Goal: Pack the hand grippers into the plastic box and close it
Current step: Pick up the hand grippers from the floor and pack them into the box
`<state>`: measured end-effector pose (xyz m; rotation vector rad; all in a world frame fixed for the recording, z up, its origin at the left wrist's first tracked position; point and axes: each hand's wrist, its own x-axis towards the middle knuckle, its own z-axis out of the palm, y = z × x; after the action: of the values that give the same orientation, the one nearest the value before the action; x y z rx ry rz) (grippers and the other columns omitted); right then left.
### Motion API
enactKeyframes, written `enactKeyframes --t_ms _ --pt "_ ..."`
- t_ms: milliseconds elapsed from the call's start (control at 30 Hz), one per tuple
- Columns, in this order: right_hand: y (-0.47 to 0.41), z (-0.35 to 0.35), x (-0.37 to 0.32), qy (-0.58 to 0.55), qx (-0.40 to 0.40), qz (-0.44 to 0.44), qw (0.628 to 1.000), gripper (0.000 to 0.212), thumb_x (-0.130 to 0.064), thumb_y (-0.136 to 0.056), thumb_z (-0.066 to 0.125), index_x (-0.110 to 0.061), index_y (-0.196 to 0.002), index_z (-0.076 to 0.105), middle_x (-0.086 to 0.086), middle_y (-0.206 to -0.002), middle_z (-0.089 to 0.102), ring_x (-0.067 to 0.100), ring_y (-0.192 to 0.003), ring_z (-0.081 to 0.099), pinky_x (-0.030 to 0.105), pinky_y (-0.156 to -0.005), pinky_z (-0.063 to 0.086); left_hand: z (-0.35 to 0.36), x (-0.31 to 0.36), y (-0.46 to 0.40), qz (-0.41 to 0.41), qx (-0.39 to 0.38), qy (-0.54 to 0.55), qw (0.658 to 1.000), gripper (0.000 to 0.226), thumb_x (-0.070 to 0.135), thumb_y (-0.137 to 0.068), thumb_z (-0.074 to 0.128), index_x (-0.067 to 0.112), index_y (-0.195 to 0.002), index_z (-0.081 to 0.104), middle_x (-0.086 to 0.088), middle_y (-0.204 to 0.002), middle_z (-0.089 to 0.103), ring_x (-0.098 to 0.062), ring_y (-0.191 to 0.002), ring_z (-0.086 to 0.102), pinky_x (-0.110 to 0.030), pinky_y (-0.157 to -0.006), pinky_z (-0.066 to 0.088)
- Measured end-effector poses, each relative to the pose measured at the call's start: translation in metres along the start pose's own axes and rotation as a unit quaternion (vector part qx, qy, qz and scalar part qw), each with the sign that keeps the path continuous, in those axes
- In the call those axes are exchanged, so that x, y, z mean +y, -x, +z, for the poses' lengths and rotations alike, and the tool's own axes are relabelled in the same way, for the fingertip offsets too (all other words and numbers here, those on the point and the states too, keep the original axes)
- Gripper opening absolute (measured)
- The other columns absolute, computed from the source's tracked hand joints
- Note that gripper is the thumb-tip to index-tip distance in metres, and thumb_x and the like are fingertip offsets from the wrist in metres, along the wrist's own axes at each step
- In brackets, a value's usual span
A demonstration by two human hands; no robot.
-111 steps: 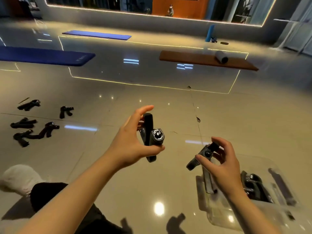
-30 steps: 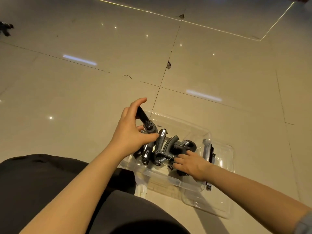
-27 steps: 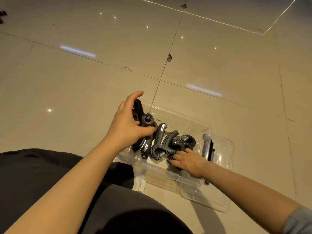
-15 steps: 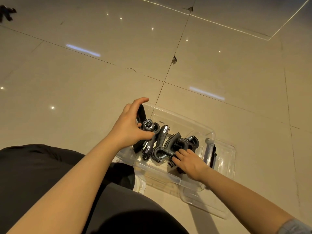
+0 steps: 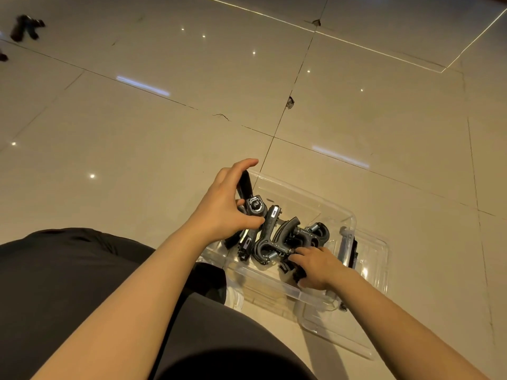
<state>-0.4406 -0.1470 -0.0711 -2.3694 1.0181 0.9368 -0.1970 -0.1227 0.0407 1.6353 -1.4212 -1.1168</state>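
A clear plastic box (image 5: 323, 204) sits open on the tiled floor in front of my knees. Several black hand grippers (image 5: 285, 237) lie piled inside it. My left hand (image 5: 225, 207) is shut on one black hand gripper (image 5: 253, 205) with a round dial, holding it over the box's left end. My right hand (image 5: 315, 266) reaches into the box's near side, fingers pressed on a gripper in the pile. The clear lid (image 5: 367, 272) lies under and to the right of the box.
More black hand grippers (image 5: 26, 26) lie on the floor at the far left. My dark-trousered legs (image 5: 82, 283) fill the lower left. Glossy beige tiles with grout lines (image 5: 277, 124) surround the box.
Since 3.7 s ago both hands came down from mid-air to the box. Over the last second my left hand lowers its gripper slightly and my right hand shifts among the pile.
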Motion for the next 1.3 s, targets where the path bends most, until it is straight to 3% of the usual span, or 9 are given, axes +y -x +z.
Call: enactKeyframes --t_ms 67,200,333,433,633,800,1000,1133,1300 --pt "0.014 -0.02 -0.01 -0.173 0.105 0.012 0.979 0.058 -0.04 -0.089 0.058 -0.026 -0.141 0.037 -0.003 -0.145 0.038 0.018 -0.129 0.042 0.035 -0.103 0.037 0.0 0.002 0.003 0.019 0.008 -0.039 0.999 0.095 0.015 -0.062 0.083 0.045 -0.135 0.03 0.01 -0.125 0.034 -0.007 -0.11 0.042 -0.005 -0.082 0.041" --pt "0.055 -0.062 -0.043 -0.463 0.335 -0.005 0.821 0.04 -0.038 -0.087 0.062 -0.034 -0.125 0.053 -0.016 -0.122 0.054 0.0 -0.104 0.056 0.022 -0.089 0.045 0.009 0.008 0.013 0.115 -0.029 -0.176 0.977 0.097 0.026 -0.061 0.08 0.049 -0.136 0.022 0.008 -0.125 0.035 -0.013 -0.108 0.047 -0.031 -0.086 0.051" --pt "0.081 -0.077 -0.058 -0.516 0.37 -0.055 0.771 0.033 -0.044 -0.08 0.062 -0.033 -0.111 0.062 -0.018 -0.106 0.064 0.005 -0.099 0.062 0.025 -0.086 0.051 0.01 0.014 0.021 0.165 0.011 -0.223 0.961 0.091 0.043 -0.061 0.073 0.047 -0.136 0.022 0.006 -0.121 0.041 -0.012 -0.097 0.051 -0.027 -0.067 0.05" --pt "0.087 -0.081 -0.066 -0.555 0.365 -0.082 0.743 0.032 -0.039 -0.078 0.07 -0.03 -0.108 0.062 -0.014 -0.104 0.067 0.008 -0.101 0.063 0.024 -0.087 0.051 0.008 0.012 0.021 0.195 0.059 -0.255 0.945 0.089 0.052 -0.058 0.068 0.038 -0.136 0.029 0.002 -0.114 0.048 -0.016 -0.094 0.053 -0.027 -0.071 0.045" --pt "0.076 -0.085 -0.082 -0.585 0.375 -0.064 0.716 0.027 -0.025 -0.077 0.074 -0.029 -0.101 0.063 -0.011 -0.095 0.067 0.009 -0.091 0.065 0.027 -0.08 0.053 0.004 0.009 0.029 0.197 0.076 -0.243 0.947 0.083 0.059 -0.065 0.061 0.035 -0.138 0.029 -0.001 -0.115 0.052 -0.016 -0.097 0.054 -0.028 -0.077 0.046" --pt "0.065 -0.087 -0.066 -0.625 0.399 0.002 0.671 0.021 -0.018 -0.085 0.066 -0.029 -0.103 0.063 -0.007 -0.096 0.068 0.013 -0.087 0.066 0.026 -0.071 0.056 -0.017 0.004 0.026 0.089 0.005 -0.245 0.965 0.09 0.044 -0.073 0.073 0.045 -0.143 0.016 0.007 -0.135 0.039 -0.012 -0.112 0.049 -0.035 -0.096 0.043" --pt "0.045 -0.075 -0.043 -0.513 0.414 0.111 0.743 0.021 -0.021 -0.086 0.065 -0.026 -0.106 0.061 -0.015 -0.094 0.063 0.003 -0.086 0.063 0.013 -0.061 0.047 -0.035 -0.019 0.023 -0.008 -0.03 -0.323 0.946 0.071 0.036 -0.084 0.066 0.033 -0.143 0.026 0.001 -0.136 0.039 -0.019 -0.112 0.053 -0.036 -0.09 0.047" --pt "0.04 -0.067 -0.032 -0.549 0.407 0.154 0.714 0.019 -0.025 -0.085 0.066 -0.029 -0.102 0.058 -0.012 -0.095 0.061 0.013 -0.088 0.062 0.042 -0.079 0.055 -0.026 -0.021 0.023 0.0 -0.047 -0.306 0.951 0.062 0.035 -0.086 0.063 0.031 -0.14 0.034 0.003 -0.133 0.044 -0.017 -0.112 0.054 -0.035 -0.089 0.047" --pt "0.041 -0.075 -0.046 -0.606 0.39 0.12 0.682 0.02 -0.02 -0.084 0.068 -0.034 -0.096 0.062 -0.006 -0.094 0.063 0.02 -0.094 0.062 0.047 -0.081 0.055 0.013 -0.011 0.027 -0.005 -0.056 -0.189 0.98 0.067 0.038 -0.082 0.067 0.031 -0.14 0.034 0.006 -0.14 0.039 -0.014 -0.121 0.047 -0.032 -0.097 0.043"
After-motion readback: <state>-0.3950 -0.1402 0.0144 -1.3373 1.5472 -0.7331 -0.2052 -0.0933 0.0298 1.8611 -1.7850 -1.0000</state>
